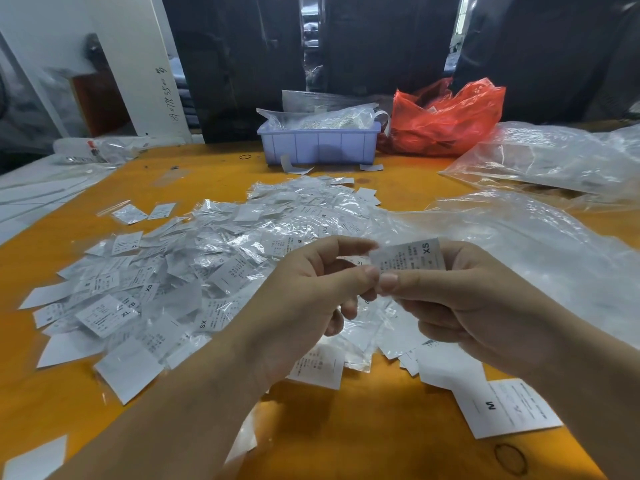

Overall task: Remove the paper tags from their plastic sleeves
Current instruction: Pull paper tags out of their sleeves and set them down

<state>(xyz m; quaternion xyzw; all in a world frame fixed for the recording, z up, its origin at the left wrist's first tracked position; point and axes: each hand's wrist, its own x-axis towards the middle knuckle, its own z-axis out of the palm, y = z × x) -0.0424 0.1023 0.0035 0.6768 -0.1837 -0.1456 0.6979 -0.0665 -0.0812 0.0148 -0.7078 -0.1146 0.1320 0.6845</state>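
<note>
Loose tag marked M (509,408): lying at the near right of the orange table (398,427).
Left hand (304,299) and right hand (474,299): both raised over the table, thumb tips meeting, each pinching one XS tag (408,256) in its clear sleeve.
Pile of sleeved tags (194,265): spread beyond the hands, centre and left.
Blue bin (318,145), red bag (446,119): far edge, side by side.

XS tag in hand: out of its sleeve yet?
Cannot tell. Both the left hand and right hand pinch the XS tag; no sleeve edge is clearly visible.
</note>
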